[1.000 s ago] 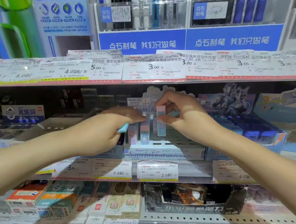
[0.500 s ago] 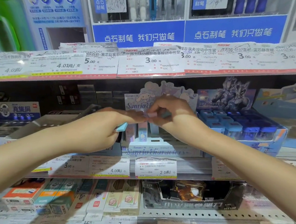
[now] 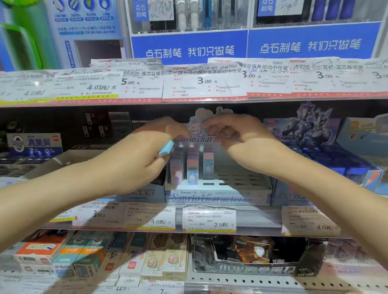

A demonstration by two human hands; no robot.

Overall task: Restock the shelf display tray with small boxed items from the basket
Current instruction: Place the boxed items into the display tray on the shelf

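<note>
The white Sanrio display tray (image 3: pixel 221 196) sits on the middle shelf with a cartoon header card behind it. Three small pastel boxes (image 3: pixel 192 169) stand upright in its left slots; the slots to the right are bare. My left hand (image 3: pixel 136 165) hovers at the tray's left edge and grips small boxed items, with a light-blue box (image 3: pixel 166 148) sticking out between its fingers. My right hand (image 3: pixel 246 146) hangs above the back of the tray, fingers loosely curled and blurred, with nothing visible in them. The basket is out of view.
A blue tray of sharpeners (image 3: pixel 338 166) stands right of the Sanrio tray, and an open grey carton (image 3: pixel 56 162) stands to its left. The price-tag rail (image 3: pixel 208 219) runs along the shelf front. The upper shelf edge (image 3: pixel 192 87) overhangs close above my hands. Pencil boxes (image 3: pixel 84 254) fill the shelf below.
My right hand set its pink and blue box upright in the tray as the third in the row, then let go and lifted. The left hand stayed put with its boxes.
</note>
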